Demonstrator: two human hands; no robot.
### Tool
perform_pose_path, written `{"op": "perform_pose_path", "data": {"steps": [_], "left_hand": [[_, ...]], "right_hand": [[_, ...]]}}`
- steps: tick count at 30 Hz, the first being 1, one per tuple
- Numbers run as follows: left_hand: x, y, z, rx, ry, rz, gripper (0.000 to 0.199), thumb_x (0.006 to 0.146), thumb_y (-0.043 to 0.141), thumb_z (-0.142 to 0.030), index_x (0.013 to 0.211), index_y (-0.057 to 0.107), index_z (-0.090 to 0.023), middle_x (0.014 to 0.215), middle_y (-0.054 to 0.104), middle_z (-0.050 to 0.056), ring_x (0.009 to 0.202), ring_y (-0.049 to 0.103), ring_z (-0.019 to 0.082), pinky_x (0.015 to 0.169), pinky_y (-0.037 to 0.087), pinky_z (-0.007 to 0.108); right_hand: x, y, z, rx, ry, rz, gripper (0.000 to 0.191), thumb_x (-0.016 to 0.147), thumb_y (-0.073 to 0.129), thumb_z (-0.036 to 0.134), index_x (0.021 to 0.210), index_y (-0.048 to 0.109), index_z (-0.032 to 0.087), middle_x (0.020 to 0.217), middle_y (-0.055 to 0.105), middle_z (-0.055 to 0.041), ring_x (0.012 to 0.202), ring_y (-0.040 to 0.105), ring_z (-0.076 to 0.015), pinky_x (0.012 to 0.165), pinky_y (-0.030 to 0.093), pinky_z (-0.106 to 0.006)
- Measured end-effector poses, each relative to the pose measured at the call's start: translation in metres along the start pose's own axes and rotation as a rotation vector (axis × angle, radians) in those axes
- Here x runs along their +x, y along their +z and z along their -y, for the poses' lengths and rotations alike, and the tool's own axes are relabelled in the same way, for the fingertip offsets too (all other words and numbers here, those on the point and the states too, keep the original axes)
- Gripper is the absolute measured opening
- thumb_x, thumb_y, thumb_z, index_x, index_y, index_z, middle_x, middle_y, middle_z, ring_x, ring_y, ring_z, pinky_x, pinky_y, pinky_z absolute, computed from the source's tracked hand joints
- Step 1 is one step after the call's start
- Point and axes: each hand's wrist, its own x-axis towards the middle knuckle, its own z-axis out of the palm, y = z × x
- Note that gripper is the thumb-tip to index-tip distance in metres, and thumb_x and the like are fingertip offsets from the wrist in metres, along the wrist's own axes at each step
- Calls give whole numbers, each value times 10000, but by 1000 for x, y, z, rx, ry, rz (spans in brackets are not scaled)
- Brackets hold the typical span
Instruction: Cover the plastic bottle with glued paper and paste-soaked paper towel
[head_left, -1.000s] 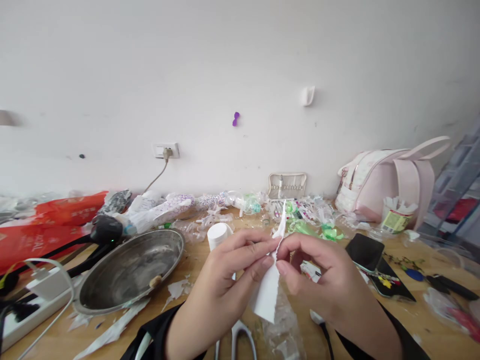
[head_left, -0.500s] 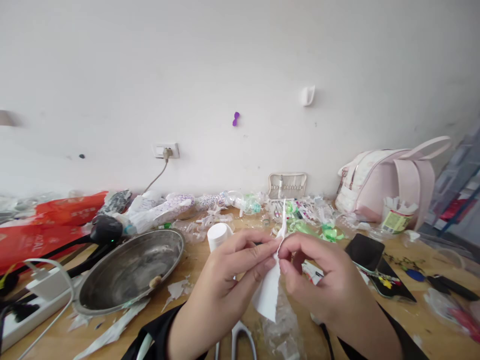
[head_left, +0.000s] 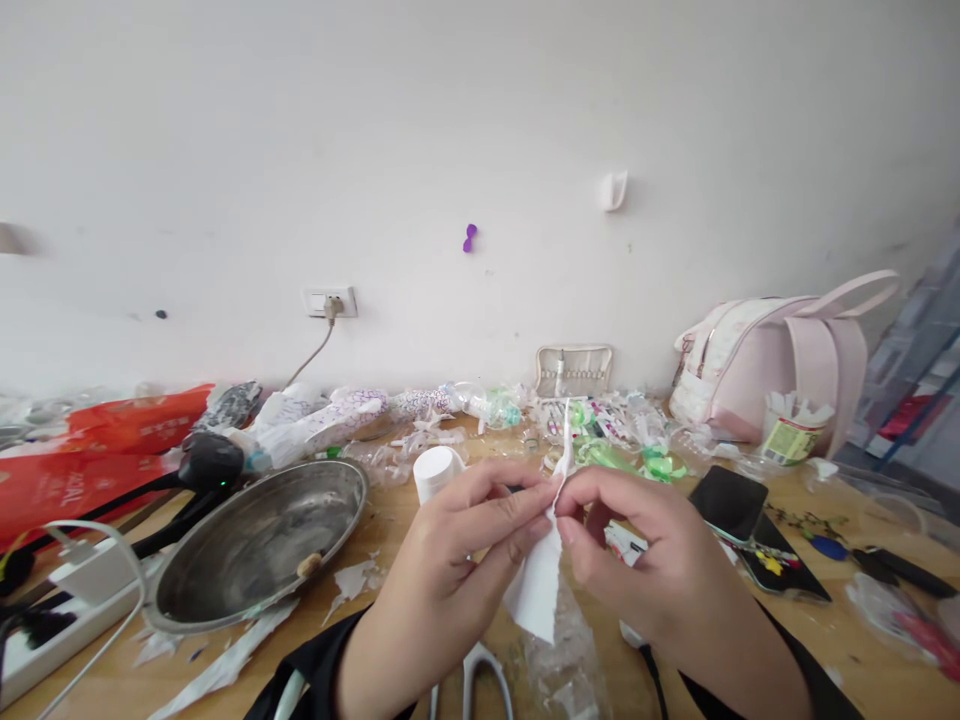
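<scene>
Between my hands is a piece of white paper (head_left: 537, 590), its upper end twisted into a thin point and its lower part hanging flat with a torn edge. My left hand (head_left: 457, 560) pinches it from the left, fingers closed on it. From the right, my right hand (head_left: 645, 560) grips the same paper between thumb and curled forefinger at the twisted part. Behind my left hand stands a white bottle (head_left: 436, 472), partly hidden. Grey scissor handles (head_left: 486, 672) and a crumpled clear plastic piece (head_left: 566, 650) lie below my hands.
A metal basin (head_left: 255, 550) sits at the left beside a white power strip (head_left: 71, 630) with cables. Green and clear plastic scraps (head_left: 615, 455) line the back. On the right are phones (head_left: 727, 503), a tub of paper strips (head_left: 787, 440) and a pink backpack (head_left: 772, 370).
Almost nothing differs. Both hands keep their pinch on the paper, and the whole view has shifted very slightly.
</scene>
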Motion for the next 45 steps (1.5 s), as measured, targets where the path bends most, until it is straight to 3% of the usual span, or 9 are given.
{"op": "perform_pose_path", "data": {"steps": [45], "left_hand": [[3, 0, 3, 39, 31, -22, 372, 786, 537, -82, 1076, 590, -309, 968, 623, -14, 875, 566, 92, 753, 460, 187]], "right_hand": [[4, -1, -6, 25, -26, 29, 112, 703, 503, 120, 645, 542, 208, 599, 517, 56, 545, 462, -86, 513, 375, -204]]}}
